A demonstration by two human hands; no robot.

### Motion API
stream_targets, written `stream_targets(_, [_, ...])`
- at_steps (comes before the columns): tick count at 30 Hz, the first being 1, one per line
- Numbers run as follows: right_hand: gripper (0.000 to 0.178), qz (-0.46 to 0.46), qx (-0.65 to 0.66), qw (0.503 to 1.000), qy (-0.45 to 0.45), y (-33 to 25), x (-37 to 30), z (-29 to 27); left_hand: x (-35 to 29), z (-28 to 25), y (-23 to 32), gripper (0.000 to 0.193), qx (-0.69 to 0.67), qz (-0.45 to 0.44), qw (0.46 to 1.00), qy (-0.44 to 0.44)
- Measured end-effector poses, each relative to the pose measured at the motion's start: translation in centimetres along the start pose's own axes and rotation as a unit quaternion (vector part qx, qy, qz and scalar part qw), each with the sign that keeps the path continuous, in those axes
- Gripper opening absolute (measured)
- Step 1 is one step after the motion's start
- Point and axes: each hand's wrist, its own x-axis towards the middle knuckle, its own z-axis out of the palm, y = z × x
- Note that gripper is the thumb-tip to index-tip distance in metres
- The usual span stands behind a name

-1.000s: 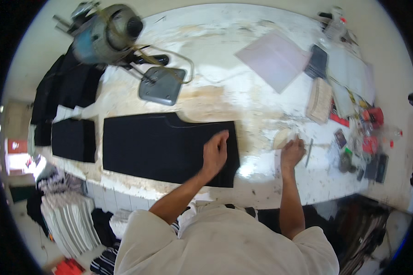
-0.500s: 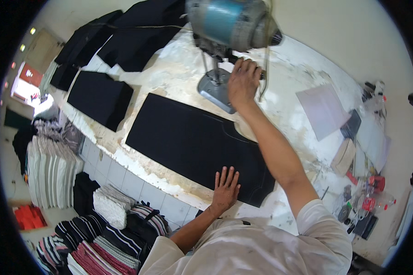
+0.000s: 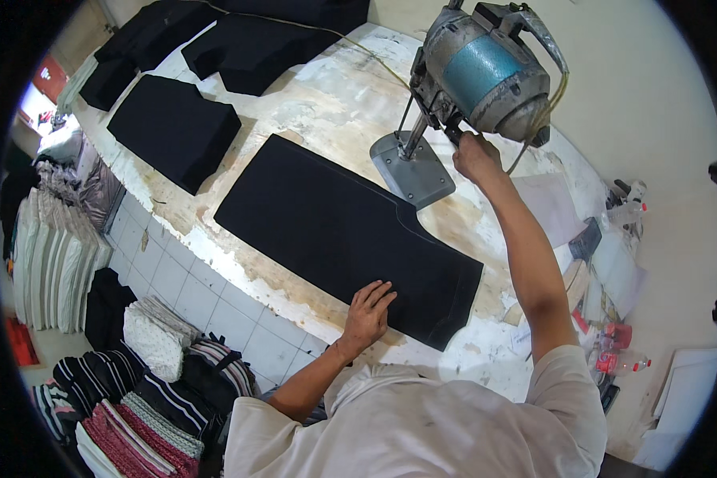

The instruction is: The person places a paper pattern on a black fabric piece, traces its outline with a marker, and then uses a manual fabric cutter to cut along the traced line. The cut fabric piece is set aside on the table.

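A stack of black fabric [image 3: 327, 223] with a curved notch in its far edge lies on the worn white table. My left hand [image 3: 365, 319] rests on its near edge, fingers loosely spread on the cloth and holding nothing. Beyond the notch stands an upright cloth-cutting machine [image 3: 486, 76] with a blue-banded motor. Its grey base plate [image 3: 414, 171] sits on the table, close by the fabric's far edge. My right hand [image 3: 478, 157] is closed around the machine's dark handle below the motor; the fingertips are partly hidden.
Another cut black stack [image 3: 175, 131] lies to the left, with larger black pieces [image 3: 275, 48] behind it. A yellowish cable [image 3: 358, 48] trails over the table. At right are paper sheets [image 3: 546, 207] and plastic bottles [image 3: 621, 362]. Folded striped fabrics [image 3: 143, 438] are piled at lower left.
My right hand and the cutting machine have moved to the right relative to the fabric. My left hand has slid slightly left along the near edge. The whole view has shifted.
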Motion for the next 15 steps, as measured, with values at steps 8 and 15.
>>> stream_targets(8, [0.032,-0.073,0.008,0.997,0.007,8.6,-8.4,0.1,-2.3,3.2,5.0,0.048,-0.003,-0.004,0.999,-0.032])
stream_targets(15, [0.041,-0.113,-0.025,0.993,-0.020,16.6,-14.0,0.2,-8.4,7.2,11.5,0.040,0.033,-0.125,0.990,0.051])
